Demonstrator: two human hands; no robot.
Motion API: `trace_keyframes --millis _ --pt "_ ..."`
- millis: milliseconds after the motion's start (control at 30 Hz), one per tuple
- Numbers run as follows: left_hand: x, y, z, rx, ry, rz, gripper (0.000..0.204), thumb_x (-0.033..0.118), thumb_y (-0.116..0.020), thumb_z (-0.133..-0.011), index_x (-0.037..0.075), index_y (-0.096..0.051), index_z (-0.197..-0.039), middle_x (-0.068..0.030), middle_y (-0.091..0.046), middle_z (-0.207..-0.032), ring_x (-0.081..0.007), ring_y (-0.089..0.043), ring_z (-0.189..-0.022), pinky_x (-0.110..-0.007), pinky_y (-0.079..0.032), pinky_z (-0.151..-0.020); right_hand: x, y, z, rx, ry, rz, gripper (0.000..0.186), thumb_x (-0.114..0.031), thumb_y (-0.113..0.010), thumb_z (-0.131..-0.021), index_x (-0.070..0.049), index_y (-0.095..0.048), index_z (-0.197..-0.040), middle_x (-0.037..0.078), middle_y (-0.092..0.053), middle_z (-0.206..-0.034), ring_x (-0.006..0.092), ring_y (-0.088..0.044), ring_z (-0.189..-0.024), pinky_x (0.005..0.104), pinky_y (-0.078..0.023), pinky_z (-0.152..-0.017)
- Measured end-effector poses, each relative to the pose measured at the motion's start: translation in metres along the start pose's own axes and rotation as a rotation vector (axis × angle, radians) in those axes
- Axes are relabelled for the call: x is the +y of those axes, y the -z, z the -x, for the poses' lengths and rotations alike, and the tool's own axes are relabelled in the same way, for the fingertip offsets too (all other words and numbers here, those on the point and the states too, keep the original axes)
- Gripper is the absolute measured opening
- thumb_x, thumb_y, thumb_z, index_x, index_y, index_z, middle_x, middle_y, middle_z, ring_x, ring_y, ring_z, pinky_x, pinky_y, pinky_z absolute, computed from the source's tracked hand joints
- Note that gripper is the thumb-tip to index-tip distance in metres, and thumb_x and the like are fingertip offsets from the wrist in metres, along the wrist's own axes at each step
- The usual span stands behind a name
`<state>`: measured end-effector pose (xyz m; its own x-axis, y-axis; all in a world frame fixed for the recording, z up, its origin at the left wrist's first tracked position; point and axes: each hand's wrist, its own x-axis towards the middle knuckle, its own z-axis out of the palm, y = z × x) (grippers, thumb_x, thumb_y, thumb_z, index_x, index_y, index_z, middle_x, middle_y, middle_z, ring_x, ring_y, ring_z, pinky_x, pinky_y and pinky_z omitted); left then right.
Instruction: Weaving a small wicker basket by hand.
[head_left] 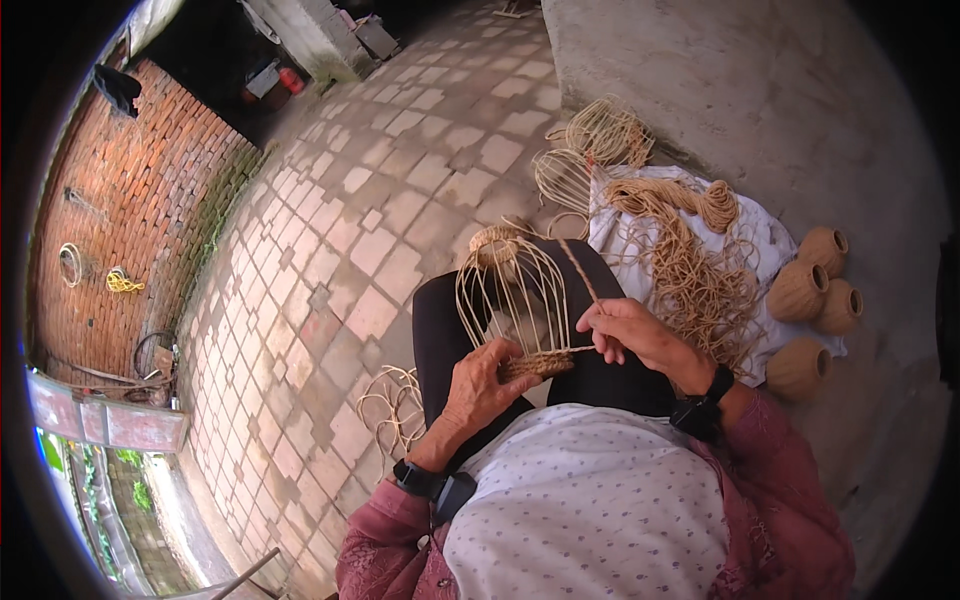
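A pale wire cage frame (510,290) rests on my lap, with a braided ring at its far end and a woven cord band (535,362) at its near end. My left hand (485,385) grips that band at the lower left. At the frame's right side, my right hand (630,335) is closed on a strand of tan cord (578,266), which rises up and to the left above the fingers. A short length also runs from the band toward this hand.
To my right lie a white cloth (765,255) with tangled cord (700,290), more wire frames (605,135) and several woven round pots (840,305). Loose cord (390,410) lies left of my knee on the paving (330,250). A brick wall (130,200) stands at the left, a concrete wall (720,80) ahead right.
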<state>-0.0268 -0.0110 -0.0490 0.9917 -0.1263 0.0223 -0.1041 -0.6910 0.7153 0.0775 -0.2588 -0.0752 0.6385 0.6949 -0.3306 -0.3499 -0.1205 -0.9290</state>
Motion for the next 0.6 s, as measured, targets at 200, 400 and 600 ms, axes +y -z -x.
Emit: trace_keyframes --millis 200,400,600 --pt "0.013 0.002 -0.015 0.22 -0.223 -0.19 0.016 0.014 -0.074 -0.075 0.006 -0.063 -0.084 -0.0069 -0.057 -0.079 -0.0243 -0.06 -0.076 -0.036 -0.049 -0.065 0.018 0.008 0.002 0.138 -0.004 -0.252 0.033 -0.031 -0.049 -0.098 0.0 -0.059 -0.101 0.003 -0.06 -0.071 0.009 -0.057 -0.054 0.0196 -0.045 -0.044" --pt "0.017 -0.012 -0.035 0.111 -0.248 -0.299 0.01 0.014 -0.069 -0.076 0.008 -0.061 -0.076 -0.0061 -0.06 -0.07 -0.0261 -0.062 -0.064 -0.037 -0.048 -0.057 0.006 0.021 -0.025 0.164 0.144 -0.287 0.019 -0.025 -0.055 -0.096 -0.006 -0.057 -0.094 0.001 -0.061 -0.075 0.0066 -0.058 -0.058 0.0193 -0.046 -0.049" --pt "0.028 -0.013 -0.037 0.098 -0.144 -0.317 0.008 0.013 -0.065 -0.076 0.009 -0.058 -0.075 -0.0095 -0.062 -0.066 -0.0298 -0.063 -0.059 -0.04 -0.048 -0.053 -0.014 -0.013 -0.074 0.052 0.296 -0.351 0.016 -0.02 -0.062 -0.091 -0.005 -0.059 -0.094 0.003 -0.066 -0.079 0.0094 -0.062 -0.066 0.023 -0.051 -0.06"
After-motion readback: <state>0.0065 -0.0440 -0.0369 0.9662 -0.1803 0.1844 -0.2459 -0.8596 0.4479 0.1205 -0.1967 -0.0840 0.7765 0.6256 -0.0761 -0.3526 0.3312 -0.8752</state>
